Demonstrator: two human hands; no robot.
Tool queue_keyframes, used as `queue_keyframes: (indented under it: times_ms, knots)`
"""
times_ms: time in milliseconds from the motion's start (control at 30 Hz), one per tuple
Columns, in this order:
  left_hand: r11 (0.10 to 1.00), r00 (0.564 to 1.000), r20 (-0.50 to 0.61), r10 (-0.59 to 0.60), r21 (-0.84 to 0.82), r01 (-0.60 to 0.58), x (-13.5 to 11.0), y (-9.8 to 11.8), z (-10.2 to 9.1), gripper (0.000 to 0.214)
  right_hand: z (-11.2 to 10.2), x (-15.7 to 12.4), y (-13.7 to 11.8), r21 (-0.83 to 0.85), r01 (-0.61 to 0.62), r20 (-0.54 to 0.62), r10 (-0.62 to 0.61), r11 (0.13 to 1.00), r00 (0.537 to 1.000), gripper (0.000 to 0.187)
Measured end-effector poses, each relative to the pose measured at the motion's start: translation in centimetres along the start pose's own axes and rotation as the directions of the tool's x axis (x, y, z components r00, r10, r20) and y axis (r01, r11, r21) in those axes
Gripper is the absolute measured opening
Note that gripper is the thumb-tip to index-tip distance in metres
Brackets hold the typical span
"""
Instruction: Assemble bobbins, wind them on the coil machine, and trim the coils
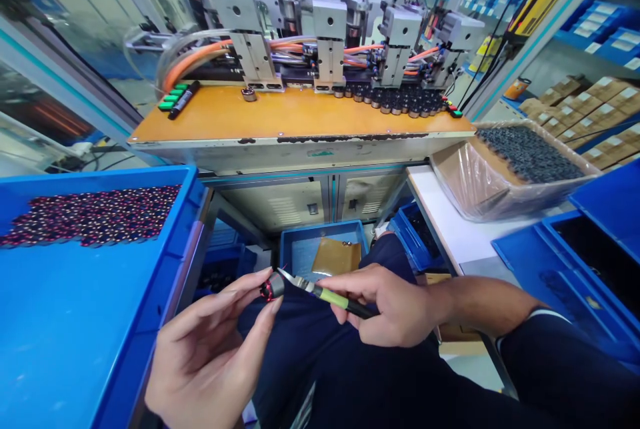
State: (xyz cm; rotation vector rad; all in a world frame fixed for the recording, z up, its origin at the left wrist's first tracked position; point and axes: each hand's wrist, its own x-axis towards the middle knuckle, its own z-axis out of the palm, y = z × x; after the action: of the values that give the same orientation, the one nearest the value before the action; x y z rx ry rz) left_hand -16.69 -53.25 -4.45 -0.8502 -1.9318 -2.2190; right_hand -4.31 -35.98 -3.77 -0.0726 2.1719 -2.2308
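Note:
My left hand (pixel 215 342) pinches a small round motor stator (pixel 273 287) between thumb and fingertips. Dark grey metal forms its outer ring, and red wire windings show on the side facing left. In my right hand (pixel 395 302) is a slim knife-like tool (pixel 333 297) with a yellow-green and black handle. Its pale pointed tip is beside the upper right edge of the stator; whether the two touch, I cannot tell. Both hands are above my lap. Below and beyond them is a blue bin (pixel 295 242) with a brown sheet (pixel 337 257) in it.
Many wound stators (pixel 100 215) fill part of a blue tray (pixel 65 322) at left. Ahead, a machine (pixel 330 42) stands over an orange worktop (pixel 210 115) bearing dark round parts (pixel 400 99) and a marker (pixel 184 100). A plastic-lined carton (pixel 485 182) of dark parts is at right.

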Motion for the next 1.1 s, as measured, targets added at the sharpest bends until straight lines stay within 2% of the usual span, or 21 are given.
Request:
queue_keyframes:
  times_ms: [133, 200, 233, 267, 333, 400, 467, 533, 600, 700, 800, 833, 900, 967, 1033, 1100]
  knots:
    - [1.0, 1.0, -0.014, -0.002, -0.026, 0.002, 0.0, -0.1, -0.2, 0.055, -0.6, 0.3, -0.5, -0.071, -0.015, -0.025, 0.013, 0.997, 1.0, 0.061]
    - [0.995, 0.998, -0.007, -0.063, -0.084, 0.062, 0.4, -0.6, -0.5, 0.054, -1.5, 0.8, -1.2, -0.239, 0.047, -0.019, -0.053, 0.97, 0.998, 0.059]
    - [0.982, 0.991, 0.008, -0.131, -0.136, 0.131, 0.6, -1.1, -0.6, 0.051, -2.2, 1.4, -1.8, -0.362, 0.096, -0.033, -0.115, 0.927, 0.993, 0.059]
    - [0.95, 0.973, 0.035, -0.229, -0.207, 0.232, 0.9, -1.6, -0.7, 0.047, -3.2, 2.3, -2.5, -0.498, 0.137, -0.058, -0.191, 0.856, 0.98, 0.061]
    - [0.827, 0.895, 0.123, -0.429, -0.347, 0.443, 1.4, -2.9, -0.7, 0.038, -6.0, 4.9, -4.1, -0.757, 0.146, -0.128, -0.363, 0.637, 0.923, 0.065]
    - [0.709, 0.815, 0.194, -0.547, -0.411, 0.574, 1.5, -4.0, -0.6, 0.032, -9.8, 8.6, -6.0, -0.921, 0.014, -0.195, -0.491, 0.39, 0.849, 0.068]
    - [0.672, 0.776, 0.218, -0.592, -0.398, 0.624, 0.9, -4.5, -0.4, 0.031, -14.0, 12.6, -7.4, -0.956, -0.229, -0.291, -0.469, 0.185, 0.834, 0.068]
    - [0.668, 0.757, 0.209, -0.619, -0.367, 0.648, -0.4, -4.4, -0.6, 0.032, -17.6, 16.1, -8.1, -0.941, -0.301, -0.338, -0.451, 0.155, 0.826, 0.058]
    - [0.665, 0.741, 0.168, -0.65, -0.348, 0.661, -2.0, -4.0, -1.4, 0.034, -20.1, 18.7, -7.8, -0.927, -0.344, -0.373, -0.434, 0.147, 0.82, 0.044]
    - [0.66, 0.704, 0.058, -0.708, -0.301, 0.689, -3.9, -2.9, -4.5, 0.035, -21.9, 20.4, -6.3, -0.912, -0.389, -0.406, -0.424, 0.132, 0.81, 0.037]
    - [0.638, 0.641, -0.02, -0.767, -0.115, 0.761, -2.6, -2.1, -10.0, 0.038, -22.6, 20.7, -5.0, -0.912, -0.394, -0.405, -0.419, 0.118, 0.813, 0.041]
    - [0.614, 0.614, -0.035, -0.789, -0.029, 0.788, -1.3, -2.1, -12.1, 0.039, -22.7, 20.7, -4.8, -0.913, -0.391, -0.402, -0.419, 0.115, 0.815, 0.041]
    - [0.616, 0.622, -0.184, -0.761, 0.094, 0.782, 2.4, -3.0, -16.2, 0.044, -22.9, 20.8, -4.6, -0.916, -0.387, -0.394, -0.424, 0.108, 0.815, 0.042]
    - [0.653, 0.648, -0.297, -0.702, 0.095, 0.751, 6.9, -5.0, -19.5, 0.04, -23.0, 20.9, -4.5, -0.918, -0.384, -0.388, -0.432, 0.101, 0.814, 0.042]
    - [0.672, 0.663, -0.359, -0.657, 0.121, 0.731, 11.1, -7.8, -21.6, 0.027, -23.0, 20.9, -4.5, -0.919, -0.384, -0.384, -0.438, 0.092, 0.813, 0.042]
    - [0.67, 0.677, -0.417, -0.606, 0.19, 0.717, 14.5, -10.9, -22.8, 0.016, -23.1, 21.0, -4.4, -0.92, -0.384, -0.379, -0.441, 0.081, 0.813, 0.042]
